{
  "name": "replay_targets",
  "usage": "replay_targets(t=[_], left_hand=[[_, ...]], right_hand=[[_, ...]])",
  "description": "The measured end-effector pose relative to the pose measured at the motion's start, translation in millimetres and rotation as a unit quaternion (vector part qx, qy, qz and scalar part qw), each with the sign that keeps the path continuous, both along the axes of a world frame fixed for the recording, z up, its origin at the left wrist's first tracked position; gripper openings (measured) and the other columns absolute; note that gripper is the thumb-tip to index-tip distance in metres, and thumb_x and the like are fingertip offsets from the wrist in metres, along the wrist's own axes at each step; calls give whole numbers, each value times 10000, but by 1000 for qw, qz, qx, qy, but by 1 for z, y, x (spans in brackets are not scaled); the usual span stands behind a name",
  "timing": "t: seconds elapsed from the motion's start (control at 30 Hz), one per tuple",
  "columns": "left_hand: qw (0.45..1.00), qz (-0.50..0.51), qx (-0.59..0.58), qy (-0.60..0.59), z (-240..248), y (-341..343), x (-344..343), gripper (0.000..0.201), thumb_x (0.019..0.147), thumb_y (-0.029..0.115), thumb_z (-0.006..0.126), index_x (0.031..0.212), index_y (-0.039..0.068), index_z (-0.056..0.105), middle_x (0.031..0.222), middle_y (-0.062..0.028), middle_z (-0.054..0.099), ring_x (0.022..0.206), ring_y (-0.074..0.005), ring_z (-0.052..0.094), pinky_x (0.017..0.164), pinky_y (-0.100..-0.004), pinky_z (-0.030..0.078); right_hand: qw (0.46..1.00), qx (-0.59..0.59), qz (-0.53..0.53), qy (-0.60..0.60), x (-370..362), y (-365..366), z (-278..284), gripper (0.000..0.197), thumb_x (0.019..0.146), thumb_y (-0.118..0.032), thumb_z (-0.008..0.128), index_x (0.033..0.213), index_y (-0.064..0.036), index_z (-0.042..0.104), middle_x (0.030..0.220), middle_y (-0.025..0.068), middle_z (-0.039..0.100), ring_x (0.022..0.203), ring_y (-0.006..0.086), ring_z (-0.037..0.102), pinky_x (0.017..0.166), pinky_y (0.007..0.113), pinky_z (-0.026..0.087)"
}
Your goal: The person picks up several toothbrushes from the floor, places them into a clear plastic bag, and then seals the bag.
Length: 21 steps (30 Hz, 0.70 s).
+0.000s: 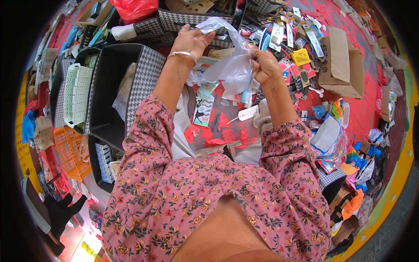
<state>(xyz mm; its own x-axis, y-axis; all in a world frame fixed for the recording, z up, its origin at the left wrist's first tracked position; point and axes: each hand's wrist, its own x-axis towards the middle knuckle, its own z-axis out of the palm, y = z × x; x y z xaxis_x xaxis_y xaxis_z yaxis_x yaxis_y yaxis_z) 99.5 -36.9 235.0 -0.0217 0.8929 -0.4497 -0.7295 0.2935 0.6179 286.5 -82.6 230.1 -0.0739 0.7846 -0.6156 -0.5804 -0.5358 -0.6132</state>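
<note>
A clear plastic bag (pixel 238 72) hangs crumpled in front of me. My right hand (pixel 265 65) pinches its side between thumb and fingers. My left hand (pixel 192 41), with a bangle at the wrist, has its fingers apart; the bag's upper edge lies against the fingertips. Just below the right hand shows a toothbrush head (pixel 246 97) with pale blue bristles; whether this hand also holds the brush I cannot tell. Beneath the bag lie a flat package with a white-and-black card (pixel 203 110) and a white tag (pixel 248 113).
Houndstooth storage boxes (pixel 146 83) stand at left, beside a pale green basket (pixel 78 96) and an orange basket (pixel 72 153). A pile of small packaged goods (pixel 301 56) covers the right, near an open cardboard box (pixel 342 63). A red bag (pixel 135 9) sits at the far left.
</note>
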Motion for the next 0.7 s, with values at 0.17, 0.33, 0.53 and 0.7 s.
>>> replay_targets(t=[0.17, 0.33, 0.53, 0.7], left_hand=[[984, -60, -59, 157, -22, -12, 4, 497, 751, -46, 517, 1182, 36, 282, 925, -159, 497, 839, -258, 532, 674, -333, 476], [916, -401, 19, -2, 1, -39, 32, 410, 783, 300, 577, 1041, -10, 503, 891, -75, 578, 809, -138, 546, 717, -239, 443], [886, -390, 110, 227, -16, -31, 19, 202, 754, 170, 622, 875, 14, 578, 779, -14, 585, 652, -63, 540, 590, -183, 437], [898, -328, 123, 267, -19, -30, 21, 112, 751, 125, 616, 774, 22, 580, 704, -3, 575, 588, -54, 521, 538, -177, 433]], right_hand=[[989, 20, 5, 146, 5, 2, -8, 90, 805, -69, 505, 863, -19, 552, 624, 21, 528, 349, 35, 318, 312, 154, 243], [997, 78, 16, -1, -6, -9, 12, 70, 774, -75, 560, 799, -10, 553, 578, 20, 511, 323, 57, 350, 288, 180, 246], [982, 126, 6, -144, -6, -9, 7, 81, 750, -75, 589, 735, -3, 557, 560, 59, 529, 336, 61, 373, 295, 189, 248], [971, 135, -60, -190, 3, -6, 4, 83, 741, -71, 586, 733, 6, 556, 580, 91, 552, 338, 67, 366, 305, 197, 264]])
